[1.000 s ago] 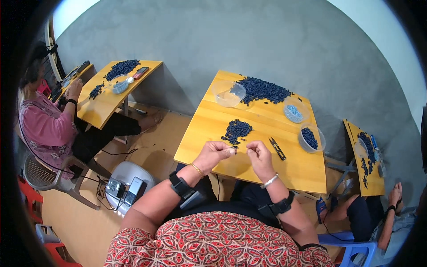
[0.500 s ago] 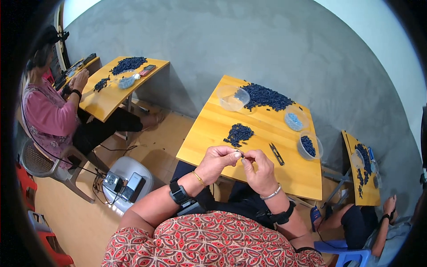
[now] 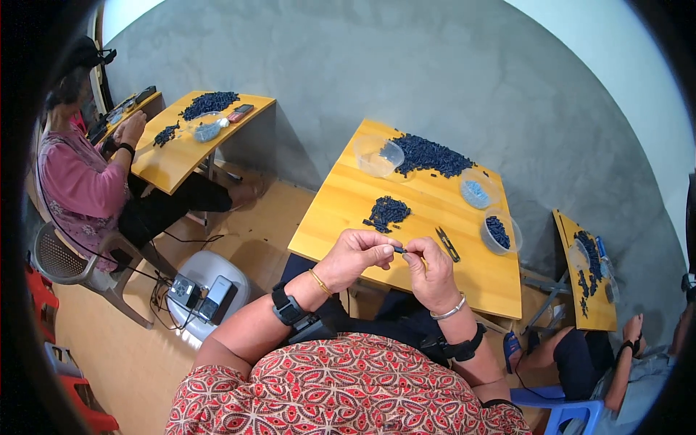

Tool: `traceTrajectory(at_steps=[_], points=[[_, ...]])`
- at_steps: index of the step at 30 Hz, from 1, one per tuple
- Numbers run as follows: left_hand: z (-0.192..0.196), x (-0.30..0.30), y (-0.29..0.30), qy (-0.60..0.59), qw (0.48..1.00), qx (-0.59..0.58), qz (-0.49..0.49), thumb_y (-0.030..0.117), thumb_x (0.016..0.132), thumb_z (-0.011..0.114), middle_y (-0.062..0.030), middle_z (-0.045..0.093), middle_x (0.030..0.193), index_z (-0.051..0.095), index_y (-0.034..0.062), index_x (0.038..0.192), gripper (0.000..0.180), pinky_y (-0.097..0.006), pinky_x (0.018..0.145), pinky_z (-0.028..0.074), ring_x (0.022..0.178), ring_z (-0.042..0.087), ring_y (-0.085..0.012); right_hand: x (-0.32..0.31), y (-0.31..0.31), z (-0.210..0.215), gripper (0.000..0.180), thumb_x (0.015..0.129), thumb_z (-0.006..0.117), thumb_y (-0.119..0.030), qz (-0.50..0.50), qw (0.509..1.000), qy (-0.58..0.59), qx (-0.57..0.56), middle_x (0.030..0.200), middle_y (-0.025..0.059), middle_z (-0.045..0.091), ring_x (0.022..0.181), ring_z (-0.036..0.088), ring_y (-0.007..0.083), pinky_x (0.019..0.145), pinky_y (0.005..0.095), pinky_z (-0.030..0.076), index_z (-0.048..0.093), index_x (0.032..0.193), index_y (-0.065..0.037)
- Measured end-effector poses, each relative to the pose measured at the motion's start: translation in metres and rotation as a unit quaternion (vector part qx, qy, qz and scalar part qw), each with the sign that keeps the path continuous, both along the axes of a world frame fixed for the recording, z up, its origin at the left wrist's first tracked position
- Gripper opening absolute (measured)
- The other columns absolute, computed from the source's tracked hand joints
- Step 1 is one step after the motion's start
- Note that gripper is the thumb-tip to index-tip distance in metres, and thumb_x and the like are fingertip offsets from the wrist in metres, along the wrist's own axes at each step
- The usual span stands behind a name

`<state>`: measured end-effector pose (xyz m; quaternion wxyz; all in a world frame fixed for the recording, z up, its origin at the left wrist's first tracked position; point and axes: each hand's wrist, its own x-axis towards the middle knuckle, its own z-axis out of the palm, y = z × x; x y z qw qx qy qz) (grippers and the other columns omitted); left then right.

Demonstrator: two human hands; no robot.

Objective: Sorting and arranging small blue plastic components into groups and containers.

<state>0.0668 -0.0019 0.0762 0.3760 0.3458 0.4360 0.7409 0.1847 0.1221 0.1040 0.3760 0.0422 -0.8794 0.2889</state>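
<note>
Over the near edge of the yellow table, my left hand pinches one end of a small dark blue tube-like piece. My right hand closes thumb and finger at its other end, so the piece lies level between both sets of fingertips. Just beyond my hands is a small heap of similar dark pieces. A pair of black thread snips lies beside my right hand. Farther back spreads a bigger pile of the same dark pieces.
On the table stand a clear bowl, a tub with light blue bits and a tub of dark pieces. Co-workers sit left and right. A grey stool carries devices and cables.
My hands have drawn slightly apart, and the dark piece now shows between my fingertips. My right hand has shifted a little right and down. The view has tilted slightly.
</note>
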Motion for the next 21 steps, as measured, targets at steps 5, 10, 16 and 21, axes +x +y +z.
traceTrajectory(at_steps=[5,10,16,21], points=[[0.007,0.001,-0.004,0.047,0.996,-0.009,-0.071,0.010,0.083,0.058,-0.0043,0.062,0.079,0.062,0.0008,0.097,0.017,-0.024,0.067,0.049,0.070,0.058,-0.0104,0.007,-0.002,0.014,0.007,0.078,0.053,0.000,0.001,0.999,0.002,0.036,0.073,0.0142,0.052,0.066,0.054,0.0313,0.057,0.0348,0.043,0.049,0.084,-0.001],[0.014,0.003,-0.003,0.043,0.996,-0.015,-0.079,0.010,0.082,0.060,-0.0038,0.062,0.076,0.062,0.0008,0.097,0.018,-0.025,0.066,0.049,0.069,0.058,-0.0108,0.010,-0.001,0.017,0.006,0.080,0.053,-0.002,-0.007,1.000,-0.014,0.022,0.073,0.0141,0.053,0.065,0.055,0.0312,0.057,0.0346,0.043,0.049,0.084,-0.001],[0.017,0.000,0.010,0.042,0.997,-0.019,-0.069,0.007,0.081,0.059,-0.0042,0.061,0.075,0.063,-0.0010,0.092,0.013,-0.023,0.063,0.049,0.065,0.057,-0.0096,0.007,0.008,0.018,0.006,0.080,0.054,-0.004,-0.009,0.999,-0.029,-0.041,0.072,0.0135,0.055,0.063,0.056,0.0275,0.057,0.0323,0.044,0.051,0.084,0.000],[0.007,-0.020,0.023,-0.095,0.990,-0.031,-0.104,0.007,0.082,0.059,-0.0047,0.061,0.077,0.062,-0.0004,0.094,0.015,-0.025,0.065,0.051,0.066,0.058,-0.0115,-0.009,0.029,0.008,0.008,0.079,0.055,-0.005,-0.019,0.995,-0.026,-0.090,0.073,0.0128,0.056,0.063,0.057,0.0261,0.058,0.0304,0.045,0.051,0.083,0.001]])
